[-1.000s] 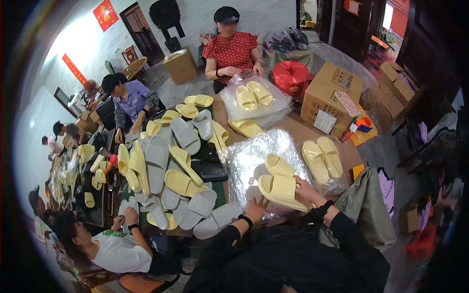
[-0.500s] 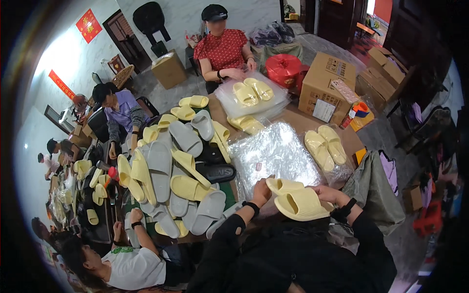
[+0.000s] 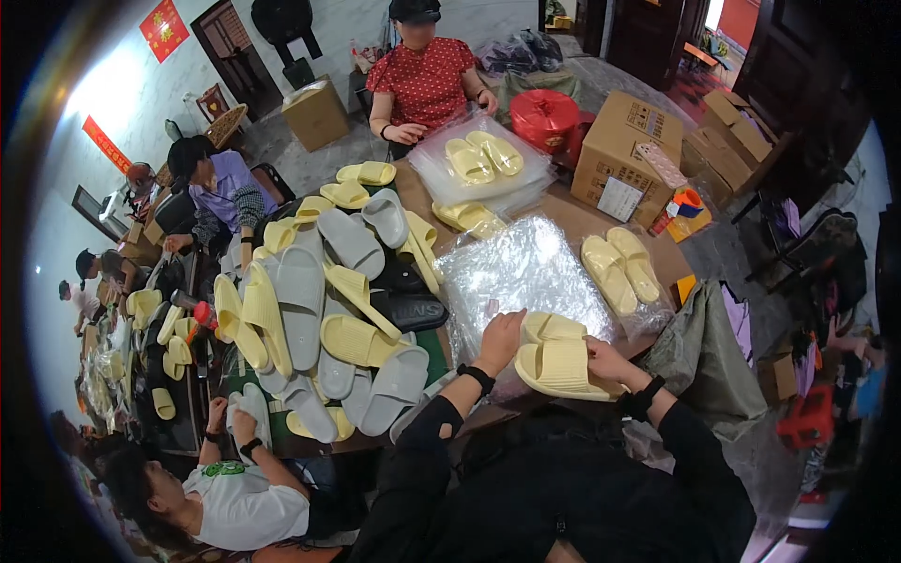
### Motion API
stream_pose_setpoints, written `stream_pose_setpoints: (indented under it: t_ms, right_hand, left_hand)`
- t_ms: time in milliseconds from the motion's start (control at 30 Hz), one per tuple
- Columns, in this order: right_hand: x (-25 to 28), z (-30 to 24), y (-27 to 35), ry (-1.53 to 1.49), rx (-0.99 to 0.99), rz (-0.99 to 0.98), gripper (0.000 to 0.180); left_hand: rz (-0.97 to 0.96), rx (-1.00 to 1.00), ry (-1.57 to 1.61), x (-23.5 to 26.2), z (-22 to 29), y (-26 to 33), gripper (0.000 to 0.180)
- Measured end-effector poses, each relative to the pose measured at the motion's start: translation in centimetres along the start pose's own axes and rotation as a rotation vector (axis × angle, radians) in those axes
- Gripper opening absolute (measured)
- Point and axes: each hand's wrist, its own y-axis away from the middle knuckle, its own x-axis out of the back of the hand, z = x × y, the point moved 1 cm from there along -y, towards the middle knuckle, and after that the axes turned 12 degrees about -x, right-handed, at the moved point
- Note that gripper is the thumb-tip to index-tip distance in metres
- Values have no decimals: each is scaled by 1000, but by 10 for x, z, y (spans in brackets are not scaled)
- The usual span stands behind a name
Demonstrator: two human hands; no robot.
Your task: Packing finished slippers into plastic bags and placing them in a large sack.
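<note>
A pair of pale yellow slippers [image 3: 556,368] with ribbed straps is held above the near edge of the table, one slipper behind the other. My left hand [image 3: 501,340] is closed at the left end of the pair, its fingertips partly hidden. At the other end, my right hand [image 3: 612,364] grips the nearer slipper by its side, fingers bent round it. Just beyond lies a stack of shiny clear plastic bags [image 3: 526,272]. A bagged yellow pair [image 3: 619,270] rests to the right of that stack.
Yellow and grey slippers [image 3: 300,291] are heaped on the left. Across the table, a person in red [image 3: 422,80] sits behind plastic sheets topped by yellow slippers [image 3: 483,157]. A cardboard box [image 3: 627,155] and red container [image 3: 544,122] stand far right. Other people work along the left.
The yellow pair has tilted and shifted slightly left and up in my hands, showing more of the straps. The person in red has drawn one hand back from the sheets.
</note>
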Motion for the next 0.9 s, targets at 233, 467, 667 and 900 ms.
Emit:
stream_pose_setpoints:
  t_ms: [233, 467, 667, 900]
  right_hand:
    - [-6, 12, -3, -492, -149, 210, 27]
    - [-17, 14, -5, 118, 15, 417, 27]
    - [-18, -5, 1, 212, 124, 481, 27]
    - [-16, 27, -56, 127, 60, 567, 43]
  left_hand:
    - [76, 173, -19, 4, 26, -12, 19]
    - [97, 123, -110, -3, 63, -20, 26]
    - [40, 13, 10, -8, 91, -24, 33]
    - [97, -102, 153, -19, 120, -27, 31]
